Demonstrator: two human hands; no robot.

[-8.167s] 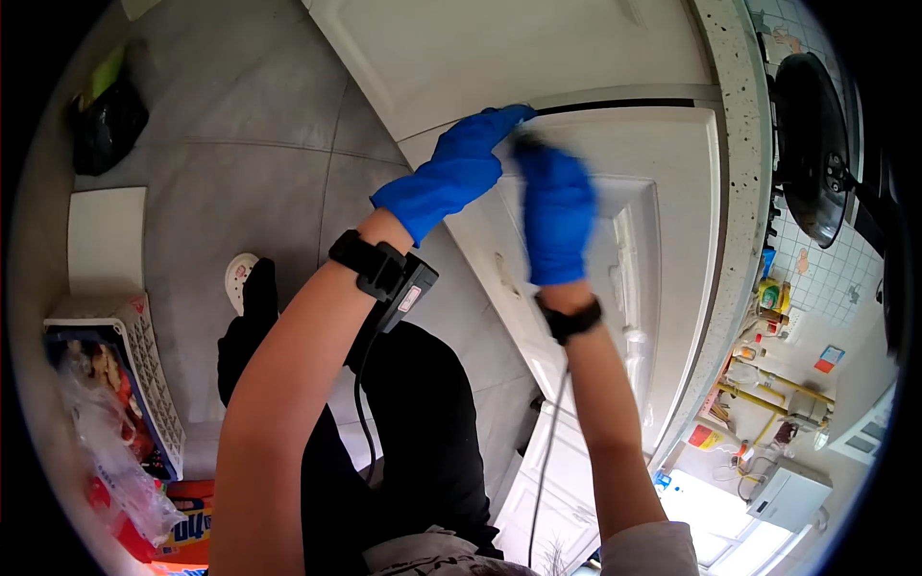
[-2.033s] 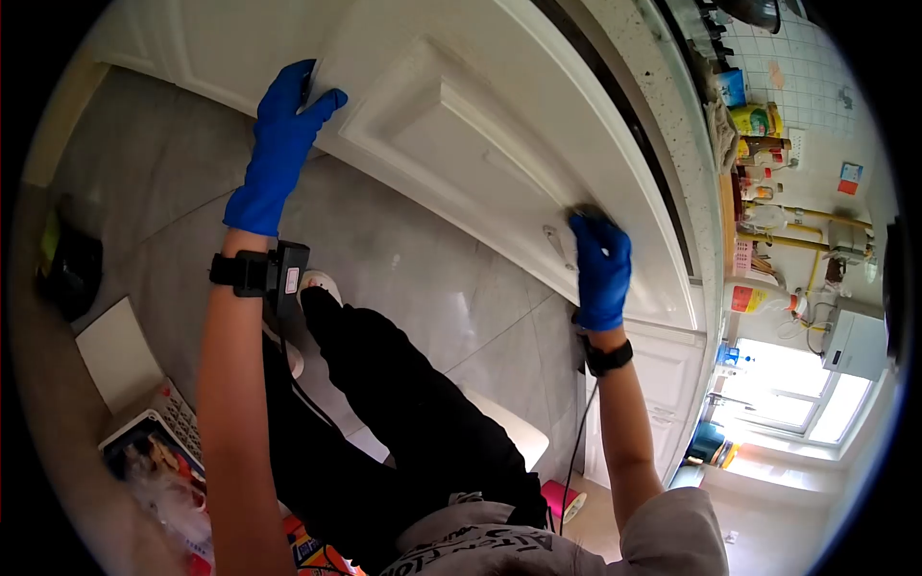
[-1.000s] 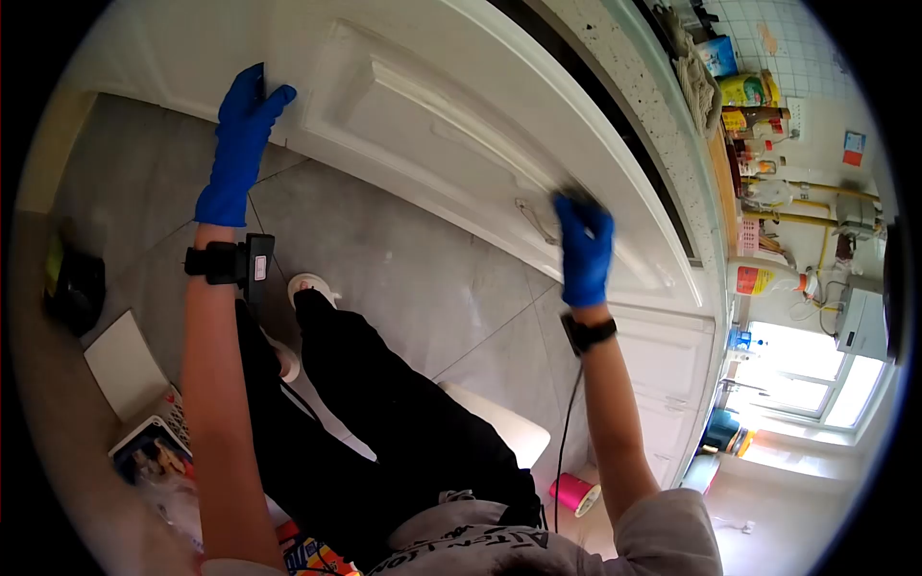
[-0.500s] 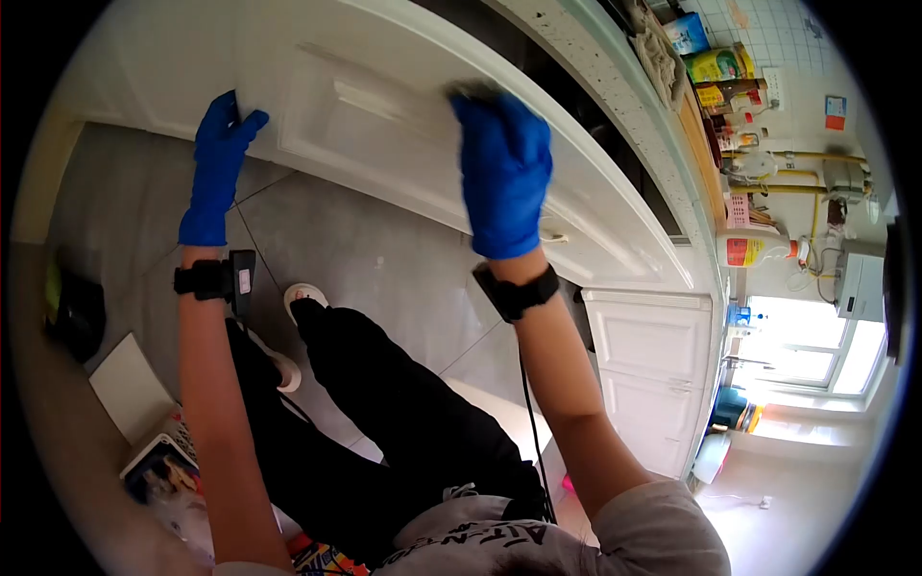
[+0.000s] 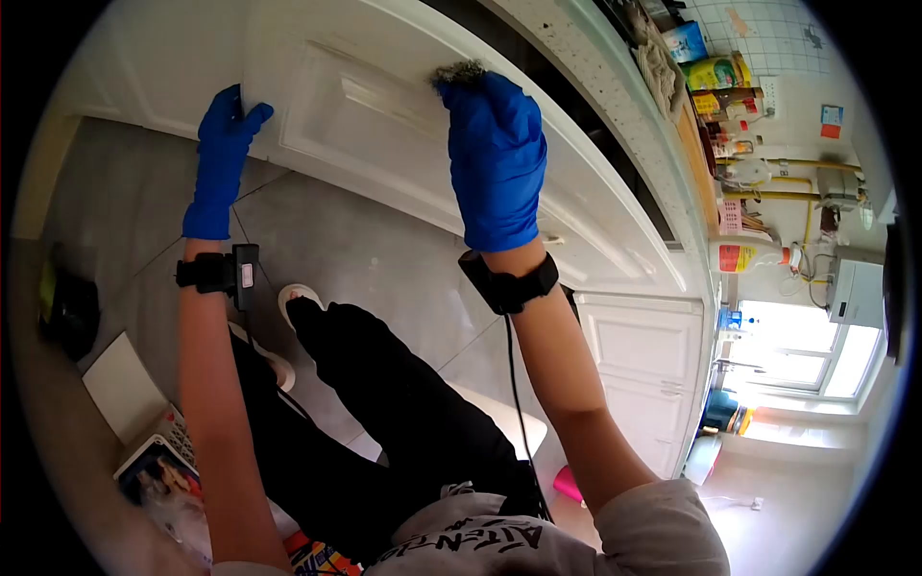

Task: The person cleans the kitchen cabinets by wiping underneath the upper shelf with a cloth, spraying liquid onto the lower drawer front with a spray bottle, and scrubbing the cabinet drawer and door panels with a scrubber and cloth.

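Observation:
Blue gloves cover both hands. My right hand [image 5: 497,158] is closed round a dark, mesh-like scrubber [image 5: 457,73], which touches the upper part of the white cabinet door [image 5: 384,110]. Faint brownish streaks show on the door beside the scrubber. My left hand [image 5: 227,130] is at the left, against the white cabinet front near its lower edge, thumb and fingers apart with nothing seen between them. A door handle [image 5: 551,240] shows just right of my right wrist.
The speckled countertop edge [image 5: 567,48] runs along the upper right, with bottles and a cloth [image 5: 661,77] on it. A dark bag [image 5: 72,307], a white board [image 5: 125,386] and a crate [image 5: 158,470] are at the lower left. A white stool is behind my legs.
My right hand has moved from the door's top edge over the streaks, then from beside the handle up and left with the scrubber. My left hand has shifted left, off the door's edge gap.

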